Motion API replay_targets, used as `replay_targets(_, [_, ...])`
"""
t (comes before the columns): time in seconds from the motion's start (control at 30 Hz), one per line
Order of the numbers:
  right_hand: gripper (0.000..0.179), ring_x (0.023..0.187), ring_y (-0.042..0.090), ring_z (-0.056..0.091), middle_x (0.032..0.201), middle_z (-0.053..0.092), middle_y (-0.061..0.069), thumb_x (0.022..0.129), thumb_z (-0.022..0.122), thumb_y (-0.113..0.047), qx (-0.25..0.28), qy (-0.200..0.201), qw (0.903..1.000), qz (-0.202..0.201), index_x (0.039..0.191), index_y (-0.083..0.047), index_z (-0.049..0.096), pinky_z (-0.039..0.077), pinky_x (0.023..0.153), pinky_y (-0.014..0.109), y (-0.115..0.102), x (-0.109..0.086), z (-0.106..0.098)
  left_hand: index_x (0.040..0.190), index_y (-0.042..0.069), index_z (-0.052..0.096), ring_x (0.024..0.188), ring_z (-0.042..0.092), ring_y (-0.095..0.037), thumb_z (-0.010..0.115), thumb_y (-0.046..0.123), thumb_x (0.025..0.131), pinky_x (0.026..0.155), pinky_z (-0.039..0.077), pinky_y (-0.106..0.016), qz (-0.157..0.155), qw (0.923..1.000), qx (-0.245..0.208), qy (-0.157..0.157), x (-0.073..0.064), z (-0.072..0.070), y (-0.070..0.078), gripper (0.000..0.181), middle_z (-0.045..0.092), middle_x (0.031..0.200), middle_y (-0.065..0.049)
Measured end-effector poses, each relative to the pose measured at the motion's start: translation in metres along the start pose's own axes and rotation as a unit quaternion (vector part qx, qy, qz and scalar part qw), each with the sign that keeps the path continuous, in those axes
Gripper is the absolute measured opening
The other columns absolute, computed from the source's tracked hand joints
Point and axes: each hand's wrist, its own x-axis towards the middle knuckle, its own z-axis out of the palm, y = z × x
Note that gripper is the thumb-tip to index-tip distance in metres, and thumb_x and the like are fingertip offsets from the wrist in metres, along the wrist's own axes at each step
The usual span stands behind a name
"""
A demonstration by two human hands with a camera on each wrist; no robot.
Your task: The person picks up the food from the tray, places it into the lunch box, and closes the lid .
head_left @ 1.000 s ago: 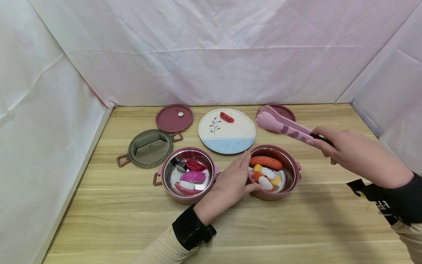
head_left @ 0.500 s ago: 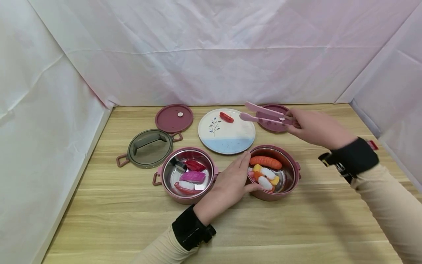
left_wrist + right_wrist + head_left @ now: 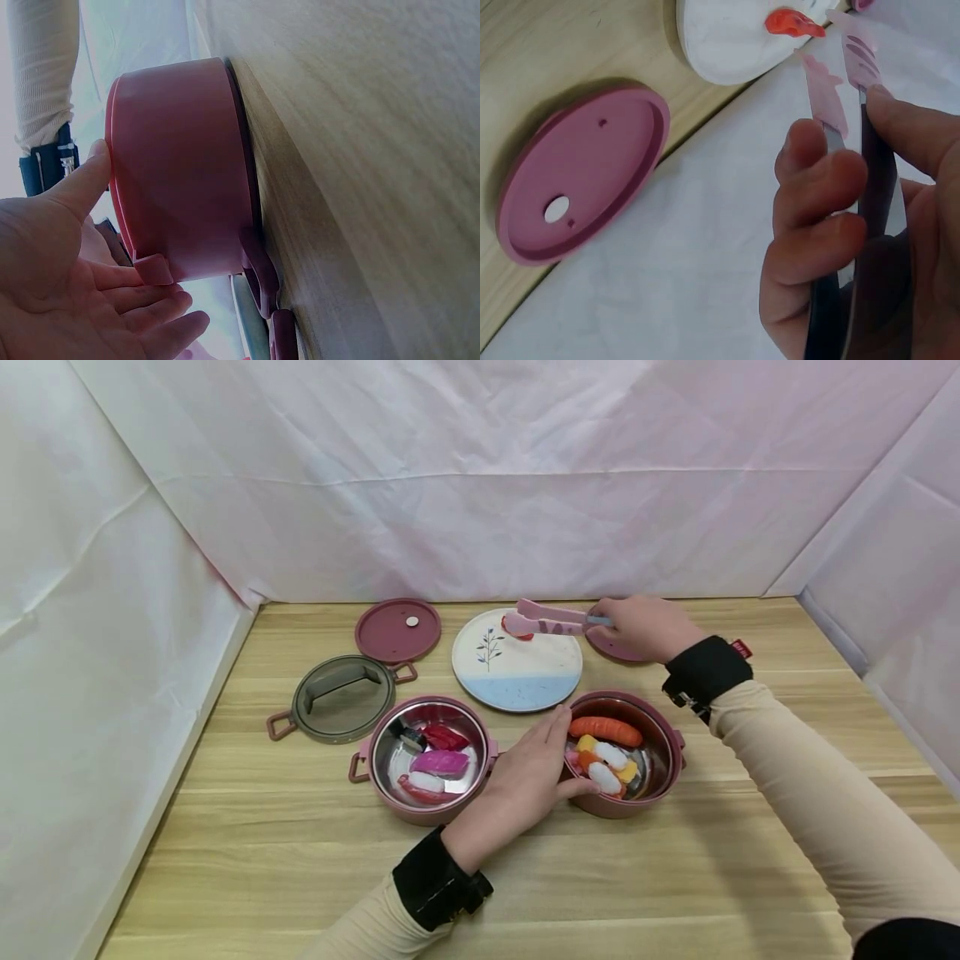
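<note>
In the head view my right hand (image 3: 647, 627) grips pink-tipped tongs (image 3: 557, 620), reaching over the round plate (image 3: 521, 687). The tongs' tips overlap a small red food piece (image 3: 527, 637) there. In the right wrist view the two tips stand apart, near the red piece (image 3: 791, 22), with nothing visible between them. My left hand (image 3: 525, 778) lies against the right pink pot (image 3: 666, 718), fingers mostly straight along its side. Its thumb touches the rim, as the left wrist view of the pot (image 3: 180, 172) shows. That pot holds an orange sausage-like piece (image 3: 606, 731) and several toy sushi pieces (image 3: 609, 768).
A second pink pot (image 3: 390, 802) with several food pieces stands left of my left wrist. Behind it lie a grey-green handled lid (image 3: 341, 714) and a round maroon lid (image 3: 382, 639). Another maroon lid (image 3: 592, 165) lies beneath my right hand. White cloth (image 3: 480, 527) walls the table.
My right hand has moved left with the tongs, from above the right side of the table to the plate. The left hand has stayed against the pot.
</note>
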Motion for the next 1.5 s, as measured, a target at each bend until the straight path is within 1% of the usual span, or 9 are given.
replay_targets(0.17, [0.032, 0.097, 0.032, 0.068, 0.114, 0.070, 0.017, 0.102, 0.056, -0.026, 0.010, -0.003, 0.9999, 0.011, 0.124, -0.005, 0.066, 0.056, 0.089, 0.052, -0.003, 0.005, 0.005, 0.159, 0.012, 0.022, 0.152, 0.029, -0.017, 0.069, 0.053, 0.087, 0.116, 0.042, -0.038, 0.002, 1.0000, 0.002, 0.001, 0.000, 0.000, 0.001, 0.096, 0.025, 0.166, -0.004])
replay_targets(0.43, [0.027, 0.090, 0.030, 0.069, 0.105, 0.073, 0.016, 0.100, 0.060, -0.025, -0.012, 0.025, 0.9996, 0.002, 0.115, -0.005, 0.070, 0.057, 0.083, 0.050, -0.004, 0.004, 0.011, 0.159, 0.010, 0.022, 0.151, 0.030, -0.018, 0.069, 0.053, 0.087, 0.116, 0.042, -0.037, 0.012, 0.9999, 0.007, 0.009, 0.000, 0.001, 0.001, 0.095, 0.027, 0.166, -0.005])
replay_targets(0.63, [0.026, 0.089, 0.031, 0.069, 0.104, 0.073, 0.016, 0.099, 0.061, -0.024, -0.016, 0.040, 0.9990, 0.009, 0.114, -0.006, 0.071, 0.058, 0.082, 0.051, -0.003, 0.003, 0.013, 0.159, 0.011, 0.023, 0.151, 0.030, -0.017, 0.068, 0.053, 0.087, 0.115, 0.043, -0.037, 0.012, 0.9999, 0.008, 0.009, 0.000, 0.002, 0.000, 0.095, 0.027, 0.166, -0.005])
replay_targets(0.73, [0.025, 0.083, 0.030, 0.068, 0.100, 0.073, 0.015, 0.098, 0.062, -0.024, -0.018, 0.049, 0.9986, 0.012, 0.112, -0.006, 0.072, 0.058, 0.078, 0.050, 0.000, 0.003, 0.013, 0.159, 0.011, 0.022, 0.151, 0.030, -0.017, 0.068, 0.054, 0.087, 0.116, 0.042, -0.038, 0.008, 0.9999, 0.006, 0.006, 0.001, 0.001, 0.000, 0.095, 0.026, 0.166, -0.004])
replay_targets(0.87, [0.023, 0.070, 0.026, 0.061, 0.084, 0.070, 0.014, 0.098, 0.061, -0.024, -0.037, 0.064, 0.9972, 0.013, 0.106, -0.005, 0.073, 0.053, 0.065, 0.044, 0.004, -0.001, 0.009, 0.159, 0.012, 0.022, 0.152, 0.029, -0.017, 0.068, 0.054, 0.087, 0.116, 0.042, -0.038, 0.003, 1.0000, 0.004, 0.001, 0.001, 0.001, 0.001, 0.095, 0.025, 0.166, -0.003])
replay_targets(1.0, [0.021, 0.063, 0.024, 0.055, 0.075, 0.065, 0.011, 0.098, 0.063, -0.024, -0.051, 0.079, 0.9956, 0.009, 0.101, -0.006, 0.073, 0.043, 0.058, 0.038, 0.008, -0.011, 0.002, 0.159, 0.012, 0.022, 0.152, 0.028, -0.016, 0.068, 0.054, 0.087, 0.117, 0.041, -0.038, 0.001, 1.0000, 0.000, -0.001, 0.001, 0.001, 0.001, 0.096, 0.025, 0.166, -0.003])
replay_targets(1.17, [0.021, 0.068, 0.023, 0.060, 0.083, 0.070, 0.012, 0.098, 0.064, -0.023, -0.029, 0.094, 0.9951, 0.005, 0.103, -0.004, 0.074, 0.047, 0.061, 0.040, 0.014, -0.030, -0.007, 0.160, 0.012, 0.021, 0.152, 0.028, -0.017, 0.068, 0.054, 0.087, 0.117, 0.041, -0.038, 0.001, 1.0000, -0.001, -0.002, 0.001, 0.001, 0.001, 0.096, 0.024, 0.167, -0.003])
replay_targets(1.3, [0.022, 0.066, 0.020, 0.057, 0.082, 0.069, 0.010, 0.099, 0.062, -0.022, -0.001, 0.095, 0.9954, 0.012, 0.104, -0.004, 0.072, 0.043, 0.061, 0.036, 0.021, -0.048, -0.013, 0.160, 0.011, 0.020, 0.153, 0.027, -0.017, 0.068, 0.054, 0.087, 0.117, 0.040, -0.039, 0.001, 1.0000, -0.001, -0.002, 0.001, 0.001, 0.000, 0.097, 0.024, 0.167, -0.004])
replay_targets(1.5, [0.014, 0.057, 0.009, 0.047, 0.069, 0.060, -0.002, 0.100, 0.062, -0.024, 0.011, 0.099, 0.9950, 0.006, 0.091, -0.015, 0.069, 0.035, 0.055, 0.027, 0.034, -0.080, -0.019, 0.160, 0.012, 0.021, 0.152, 0.028, -0.017, 0.068, 0.055, 0.086, 0.116, 0.042, -0.039, 0.000, 1.0000, 0.002, 0.001, 0.001, 0.001, 0.000, 0.097, 0.024, 0.167, -0.004])
